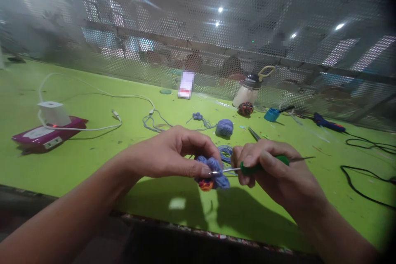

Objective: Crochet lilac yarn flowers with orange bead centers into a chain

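Observation:
Near the front of the green table, my left hand (pixel 182 152) pinches a crocheted flower (pixel 221 179) with blue-violet petals and an orange-red part below. My right hand (pixel 269 165) is wrapped round the green handle of a crochet hook (pixel 232 169). The metal tip of the hook lies against the petals beside my left thumb. Just behind my hands, loops of blue yarn (pixel 225 152) lie on the table, with a blue yarn ball (pixel 224 128) farther back. Dark scissors (pixel 254 133) are partly hidden behind my right hand.
On the green table (pixel 93 161) at left sits a purple power strip (pixel 51 134) with a white charger (pixel 54 113) and cable. Farther back are a phone (pixel 186 84), a bottle (pixel 246 90), a multicoloured yarn ball (pixel 245 109), a blue pot (pixel 271 114) and a glue gun (pixel 328 123).

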